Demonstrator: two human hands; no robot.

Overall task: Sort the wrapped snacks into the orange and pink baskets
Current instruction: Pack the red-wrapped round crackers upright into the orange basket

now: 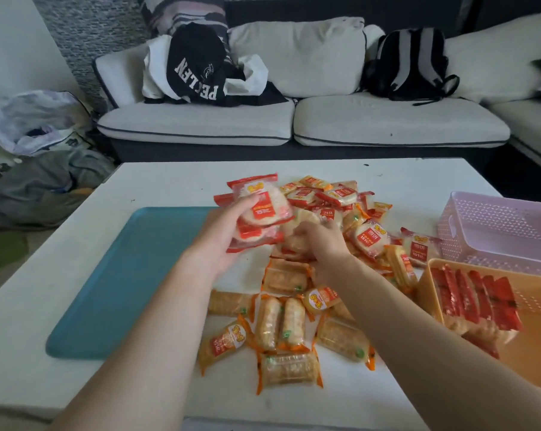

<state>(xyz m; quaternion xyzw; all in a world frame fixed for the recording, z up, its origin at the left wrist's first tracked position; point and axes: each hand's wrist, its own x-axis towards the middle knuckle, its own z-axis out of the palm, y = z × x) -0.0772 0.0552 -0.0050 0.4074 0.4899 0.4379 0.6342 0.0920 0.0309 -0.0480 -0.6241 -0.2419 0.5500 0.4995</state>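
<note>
Currently left grip (224,244) clamps a stack of red-wrapped snacks (259,213) over the loose pile (294,331) on the worktop (169,181), right grip (322,247) sits in that pile, blurred so closure unclear, orange basket (426,287) and pink basket (496,231) at far right.

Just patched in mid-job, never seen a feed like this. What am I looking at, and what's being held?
No machine: a person works bare-handed, filmed by a camera on their head looking down. The left hand holds a stack of red-wrapped snacks. The right hand reaches into the snack pile on the white table; its grip is too blurred to judge. At right stand an orange basket with red packs inside and a pink basket. A blue tray lies at left.
</note>
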